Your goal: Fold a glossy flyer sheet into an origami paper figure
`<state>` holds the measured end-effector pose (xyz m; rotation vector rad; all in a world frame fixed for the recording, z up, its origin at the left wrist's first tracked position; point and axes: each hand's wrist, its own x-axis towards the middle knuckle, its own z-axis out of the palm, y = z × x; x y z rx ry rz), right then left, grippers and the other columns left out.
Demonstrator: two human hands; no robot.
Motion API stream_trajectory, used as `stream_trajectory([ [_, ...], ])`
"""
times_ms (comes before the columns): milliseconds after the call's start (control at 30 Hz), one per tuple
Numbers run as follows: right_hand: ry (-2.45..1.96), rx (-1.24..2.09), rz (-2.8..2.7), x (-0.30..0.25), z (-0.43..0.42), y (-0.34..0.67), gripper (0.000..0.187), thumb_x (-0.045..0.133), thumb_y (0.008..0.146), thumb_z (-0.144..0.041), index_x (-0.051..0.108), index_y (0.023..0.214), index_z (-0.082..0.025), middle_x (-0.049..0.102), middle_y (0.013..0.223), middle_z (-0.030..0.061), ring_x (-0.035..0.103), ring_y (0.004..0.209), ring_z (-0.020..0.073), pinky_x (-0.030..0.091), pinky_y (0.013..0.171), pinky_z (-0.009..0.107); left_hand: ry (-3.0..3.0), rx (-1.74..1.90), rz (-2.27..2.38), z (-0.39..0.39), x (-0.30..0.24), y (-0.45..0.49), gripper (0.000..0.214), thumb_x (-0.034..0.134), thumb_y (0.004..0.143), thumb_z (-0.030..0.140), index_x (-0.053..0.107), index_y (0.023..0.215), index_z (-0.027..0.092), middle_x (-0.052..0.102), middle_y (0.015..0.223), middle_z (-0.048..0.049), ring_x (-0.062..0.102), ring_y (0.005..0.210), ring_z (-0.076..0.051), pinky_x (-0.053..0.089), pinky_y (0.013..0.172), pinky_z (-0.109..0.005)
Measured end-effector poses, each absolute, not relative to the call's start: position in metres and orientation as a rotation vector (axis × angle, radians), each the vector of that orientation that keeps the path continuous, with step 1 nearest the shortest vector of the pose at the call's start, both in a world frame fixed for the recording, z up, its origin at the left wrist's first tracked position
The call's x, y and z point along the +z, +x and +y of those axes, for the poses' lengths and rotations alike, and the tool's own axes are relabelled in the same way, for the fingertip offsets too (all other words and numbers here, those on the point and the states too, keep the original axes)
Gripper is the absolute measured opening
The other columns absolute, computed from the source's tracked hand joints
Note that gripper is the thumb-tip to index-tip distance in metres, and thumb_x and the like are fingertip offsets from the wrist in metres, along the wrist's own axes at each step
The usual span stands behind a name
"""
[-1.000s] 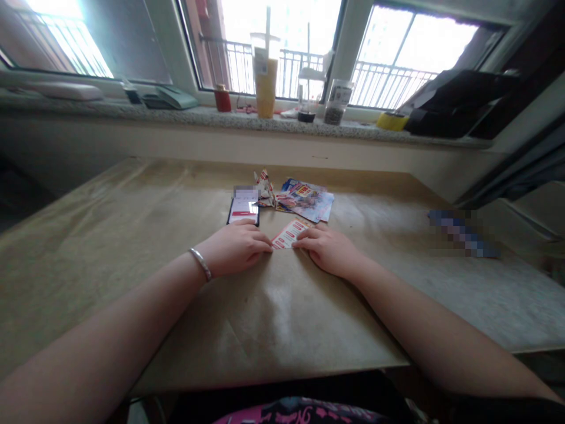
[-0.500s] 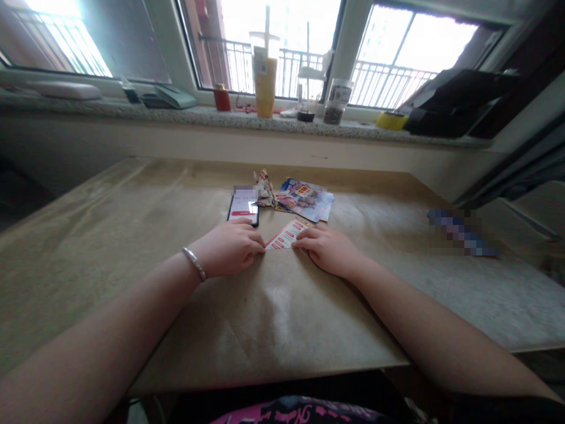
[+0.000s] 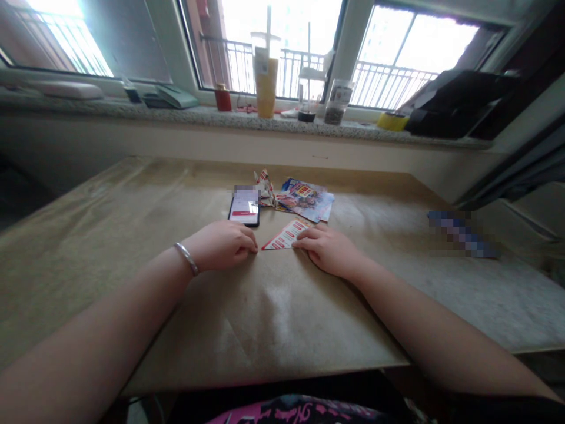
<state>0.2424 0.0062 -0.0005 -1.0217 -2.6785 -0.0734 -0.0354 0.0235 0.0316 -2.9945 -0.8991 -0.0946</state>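
Note:
A small red-and-white printed paper [image 3: 283, 236], folded into a triangle, lies flat on the brown paper-covered table [image 3: 273, 318]. My right hand [image 3: 329, 250] rests palm down with its fingertips pressing the paper's right edge. My left hand [image 3: 223, 244], with a silver bracelet on the wrist, sits curled just left of the paper's pointed tip, fingers bent under, holding nothing I can see. A phone [image 3: 244, 211] with a lit screen lies just beyond my left hand.
Colourful leaflets [image 3: 306, 200] and a crumpled folded paper [image 3: 265, 187] lie behind the phone. On the windowsill stand a tall orange drink cup [image 3: 266, 76], a red jar [image 3: 223, 98], a glass jar [image 3: 336, 102], a yellow roll [image 3: 392, 121] and a black bag [image 3: 454, 103].
My left hand has slid left along the paper's lower edge and come off its tip, uncovering the pointed left corner. My right hand has stayed in place.

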Motion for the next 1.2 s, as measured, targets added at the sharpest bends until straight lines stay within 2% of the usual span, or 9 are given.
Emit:
stream_trajectory([
  [133, -1.0, -0.076, -2.67, -0.001, 0.005, 0.24, 0.034, 0.045, 0.087, -0.013, 0.066, 0.111, -0.024, 0.065, 0.109, 0.0054, 0.054, 0.094, 0.019, 0.044, 0.082, 0.032, -2.966, -0.15, -0.934, 0.022, 0.027, -0.032, 0.025, 0.046, 0.083, 0.019, 0.067, 0.096, 0.022, 0.068, 0.096, -0.0022, 0.063, 0.084, -0.016, 0.047, 0.074, -0.027],
  [233, -0.949, -0.049, -2.671, -0.002, 0.003, 0.236, 0.035, 0.046, 0.086, -0.012, 0.064, 0.113, -0.024, 0.064, 0.111, 0.0053, 0.053, 0.098, 0.0189, 0.043, 0.086, 0.032, -3.008, -0.231, -0.793, 0.019, 0.024, -0.025, 0.031, 0.046, 0.085, 0.018, 0.062, 0.11, 0.024, 0.065, 0.109, -0.0035, 0.06, 0.093, -0.017, 0.047, 0.08, -0.028],
  [367, -0.914, -0.034, -2.677, -0.003, 0.003, 0.231, 0.033, 0.043, 0.089, -0.015, 0.064, 0.113, -0.024, 0.063, 0.112, 0.0057, 0.052, 0.099, 0.0194, 0.042, 0.086, 0.034, -3.008, -0.273, -0.682, 0.016, 0.018, -0.017, 0.033, 0.045, 0.087, 0.018, 0.06, 0.116, 0.024, 0.064, 0.112, -0.0047, 0.058, 0.096, -0.019, 0.046, 0.085, -0.032],
  [600, -0.894, -0.079, -2.736, 0.001, 0.002, 0.23, 0.03, 0.046, 0.089, -0.018, 0.062, 0.113, -0.025, 0.061, 0.109, 0.0077, 0.05, 0.098, 0.0198, 0.041, 0.082, 0.033, -2.941, -0.347, -0.668, 0.016, 0.013, -0.014, 0.029, 0.044, 0.09, 0.022, 0.063, 0.111, 0.025, 0.064, 0.104, -0.0059, 0.056, 0.089, -0.017, 0.047, 0.08, -0.031],
  [800, -0.966, -0.124, -2.741, 0.003, 0.001, 0.227, 0.028, 0.046, 0.087, -0.018, 0.064, 0.109, -0.024, 0.062, 0.102, 0.0076, 0.051, 0.093, 0.02, 0.041, 0.078, 0.031, -2.961, -0.334, -0.683, 0.016, 0.013, -0.014, 0.03, 0.044, 0.09, 0.022, 0.062, 0.113, 0.025, 0.063, 0.106, -0.0063, 0.055, 0.091, -0.019, 0.047, 0.081, -0.033],
  [1000, -0.967, -0.09, -2.767, 0.006, 0.004, 0.237, 0.031, 0.049, 0.082, -0.013, 0.065, 0.106, -0.024, 0.062, 0.101, 0.0065, 0.053, 0.09, 0.018, 0.041, 0.075, 0.028, -3.032, -0.364, -0.7, 0.018, 0.014, -0.017, 0.027, 0.044, 0.091, 0.021, 0.065, 0.107, 0.024, 0.064, 0.106, -0.0063, 0.057, 0.093, -0.018, 0.048, 0.083, -0.032],
  [1200, -1.145, -0.036, -2.751, 0.014, 0.005, 0.249, 0.029, 0.048, 0.079, -0.012, 0.07, 0.093, -0.025, 0.065, 0.098, 0.0044, 0.058, 0.088, 0.0172, 0.041, 0.069, 0.026, -3.119, -0.371, -0.759, 0.024, 0.012, -0.023, 0.026, 0.047, 0.086, 0.015, 0.067, 0.101, 0.023, 0.065, 0.108, -0.004, 0.059, 0.098, -0.016, 0.047, 0.088, -0.031],
])
